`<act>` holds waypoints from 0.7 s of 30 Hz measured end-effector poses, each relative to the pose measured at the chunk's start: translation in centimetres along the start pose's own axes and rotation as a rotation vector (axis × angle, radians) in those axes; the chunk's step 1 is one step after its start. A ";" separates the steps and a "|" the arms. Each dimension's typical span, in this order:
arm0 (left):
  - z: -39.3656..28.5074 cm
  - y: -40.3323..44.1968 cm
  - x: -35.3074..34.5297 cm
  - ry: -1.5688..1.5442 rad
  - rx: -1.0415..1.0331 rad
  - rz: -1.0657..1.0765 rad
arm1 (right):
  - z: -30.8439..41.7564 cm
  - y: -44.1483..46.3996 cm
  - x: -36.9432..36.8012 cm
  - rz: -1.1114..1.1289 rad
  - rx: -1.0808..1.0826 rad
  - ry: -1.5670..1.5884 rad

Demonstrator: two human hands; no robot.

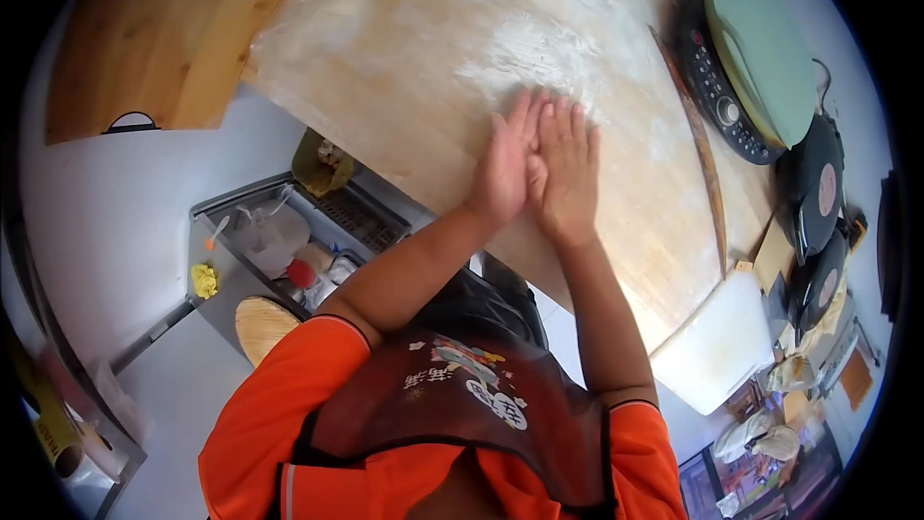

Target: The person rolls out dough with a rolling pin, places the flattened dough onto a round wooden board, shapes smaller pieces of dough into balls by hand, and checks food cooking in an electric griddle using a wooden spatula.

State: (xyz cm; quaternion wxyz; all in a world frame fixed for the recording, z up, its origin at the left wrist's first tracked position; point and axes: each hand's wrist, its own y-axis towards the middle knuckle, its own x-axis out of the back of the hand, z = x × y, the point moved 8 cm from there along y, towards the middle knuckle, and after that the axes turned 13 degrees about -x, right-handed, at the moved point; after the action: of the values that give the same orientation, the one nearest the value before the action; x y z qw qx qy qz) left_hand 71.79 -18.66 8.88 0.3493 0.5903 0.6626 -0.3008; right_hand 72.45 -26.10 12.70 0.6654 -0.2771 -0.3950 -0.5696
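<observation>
One bare left hand (500,171) and one bare right hand (567,173) touch together, straight-fingered, over the pale wooden desk (385,77), near white powder (529,50).

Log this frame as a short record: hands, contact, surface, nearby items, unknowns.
left_hand: left hand, fingers extended
right_hand: right hand, fingers extended, back toward camera
contact: hands together, touching
surface: pale wooden worktop, dusted with white powder beyond the fingertips
right_side: long wooden rod; appliance with green lid and control knob; white slab nearer the wearer
unknown: whether anything sits between the palms; hidden
</observation>
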 end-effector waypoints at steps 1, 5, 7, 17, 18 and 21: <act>0.0 0.3 0.0 0.037 0.000 0.010 | -1.1 1.4 0.0 -0.008 0.000 -0.093; -0.5 0.2 -0.5 0.198 0.004 0.030 | -1.3 6.7 -1.4 -0.084 0.009 0.053; -0.8 -0.1 -0.8 0.224 0.000 0.020 | 1.9 3.7 -1.0 -0.011 0.029 0.278; 0.1 0.3 -0.1 0.111 -0.043 0.005 | 0.1 5.0 -1.8 -0.037 0.004 0.202; -0.7 0.1 -0.9 0.101 -0.019 -0.007 | 2.0 3.3 -1.1 0.023 -0.005 0.254; -0.3 -0.2 -0.4 0.081 0.000 -0.056 | -0.1 -0.1 -0.8 0.064 -0.083 0.028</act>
State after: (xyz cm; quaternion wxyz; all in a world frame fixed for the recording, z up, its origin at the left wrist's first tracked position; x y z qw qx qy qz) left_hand 71.54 -18.70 9.35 0.3135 0.5832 0.6926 -0.2863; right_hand 72.37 -25.76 11.98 0.6765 -0.3090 -0.3525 -0.5679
